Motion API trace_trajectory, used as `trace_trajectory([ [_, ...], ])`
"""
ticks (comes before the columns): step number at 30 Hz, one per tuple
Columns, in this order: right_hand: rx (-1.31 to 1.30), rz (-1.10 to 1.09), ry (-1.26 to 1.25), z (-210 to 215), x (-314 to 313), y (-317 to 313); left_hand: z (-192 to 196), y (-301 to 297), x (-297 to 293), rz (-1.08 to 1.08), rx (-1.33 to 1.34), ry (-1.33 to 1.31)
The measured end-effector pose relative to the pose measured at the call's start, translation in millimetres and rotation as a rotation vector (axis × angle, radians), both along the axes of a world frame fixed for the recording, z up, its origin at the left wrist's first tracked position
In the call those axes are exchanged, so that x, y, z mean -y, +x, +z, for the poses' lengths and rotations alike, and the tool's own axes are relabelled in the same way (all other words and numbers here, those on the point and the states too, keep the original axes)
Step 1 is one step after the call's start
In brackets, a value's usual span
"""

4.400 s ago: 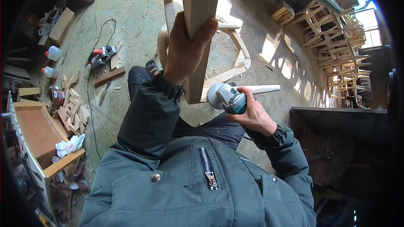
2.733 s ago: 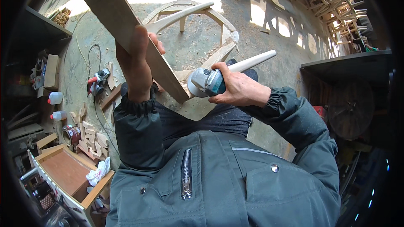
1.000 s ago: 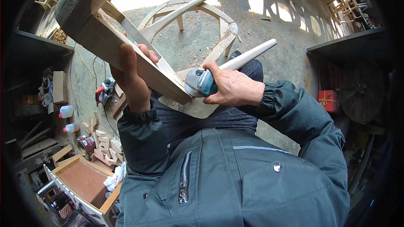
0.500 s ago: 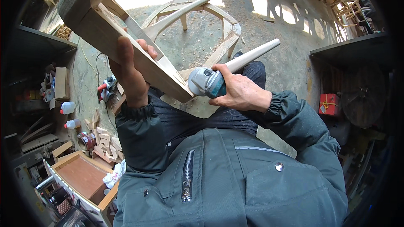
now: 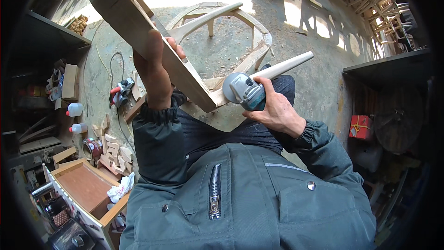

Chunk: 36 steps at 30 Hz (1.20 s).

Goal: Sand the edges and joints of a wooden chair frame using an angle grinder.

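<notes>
My left hand is wrapped round one side of a pale wooden chair frame, thumb on the near face and fingertips over the far edge. The frame slants from the upper left down to a corner above my lap. My right hand grips a teal and grey angle grinder. Its round disc faces that corner, lying just right of it; whether it touches wood I cannot tell. A tapered wooden leg reaches out to the right beyond the grinder.
A curved wooden frame with legs stands on the dusty floor ahead. At left lie a second power tool with its cord, plastic bottles, wood offcuts and an open drawer. A red box sits at right.
The grinder has shifted right along the wood, a little away from the frame's corner. My left hand keeps its hold. The whole view has swung slightly.
</notes>
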State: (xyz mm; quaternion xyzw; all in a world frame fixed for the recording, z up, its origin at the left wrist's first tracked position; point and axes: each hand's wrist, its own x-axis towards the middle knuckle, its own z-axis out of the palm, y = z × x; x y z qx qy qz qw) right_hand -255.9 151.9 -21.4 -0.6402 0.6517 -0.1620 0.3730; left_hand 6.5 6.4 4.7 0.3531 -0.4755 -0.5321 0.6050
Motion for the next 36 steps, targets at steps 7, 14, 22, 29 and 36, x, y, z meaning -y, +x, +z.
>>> trace_trajectory([
  [7,0.018,0.098,0.065,3,9,8,3,-9,-2,0.055,-0.089,-0.012],
  [14,-0.124,0.097,-0.043,0,4,-9,2,-7,-5,0.054,-0.082,-0.012],
  [22,-0.087,-0.048,0.021,3,2,-8,5,-7,-2,0.077,-0.069,-0.026],
  [29,-0.042,0.103,0.124,10,24,14,3,-6,-4,0.080,-0.028,-0.040],
  [36,-0.212,0.061,-0.036,4,9,-10,2,-3,-3,0.072,-0.068,-0.036],
])
